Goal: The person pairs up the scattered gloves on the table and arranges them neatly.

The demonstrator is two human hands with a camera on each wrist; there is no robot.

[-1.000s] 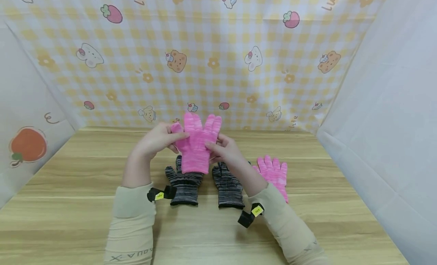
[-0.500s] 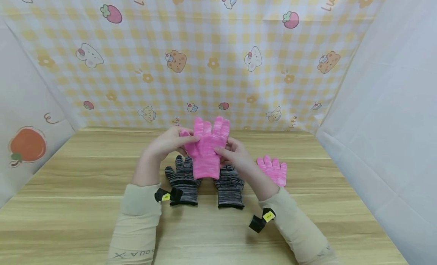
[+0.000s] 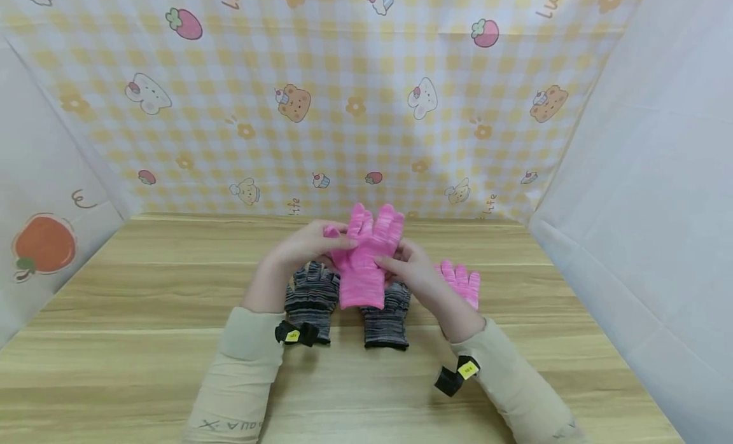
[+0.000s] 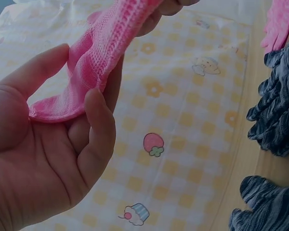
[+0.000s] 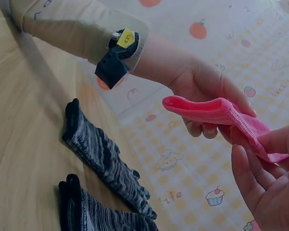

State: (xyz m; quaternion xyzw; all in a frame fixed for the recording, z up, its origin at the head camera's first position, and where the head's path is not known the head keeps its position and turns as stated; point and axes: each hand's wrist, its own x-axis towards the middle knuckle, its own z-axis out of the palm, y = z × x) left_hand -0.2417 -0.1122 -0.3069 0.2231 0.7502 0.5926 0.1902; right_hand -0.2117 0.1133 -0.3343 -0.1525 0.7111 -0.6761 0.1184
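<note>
Both hands hold a pink knitted glove (image 3: 362,272) up above the table, its fingers pointing away and its cuff toward me. My left hand (image 3: 309,243) pinches it at the thumb side; in the left wrist view that hand's thumb and fingers (image 4: 98,130) lie on either side of the fabric. On the opposite edge, my right hand (image 3: 415,272) pinches the glove, thumb on top. Beneath lie two grey-black striped gloves, a left one (image 3: 312,298) and a right one (image 3: 386,323), each partly hidden by the hands and the pink glove.
A second pink glove (image 3: 462,284) lies on the wooden table (image 3: 143,342) to the right, partly covered by my right forearm. A checked cloth (image 3: 355,69) hangs behind the table, with white cloth at both sides. Each wrist wears a small black camera.
Both hands have shifted the held pink glove to the right and slightly nearer. It now hangs between the two striped gloves, and the right forearm covers more of the second pink glove.
</note>
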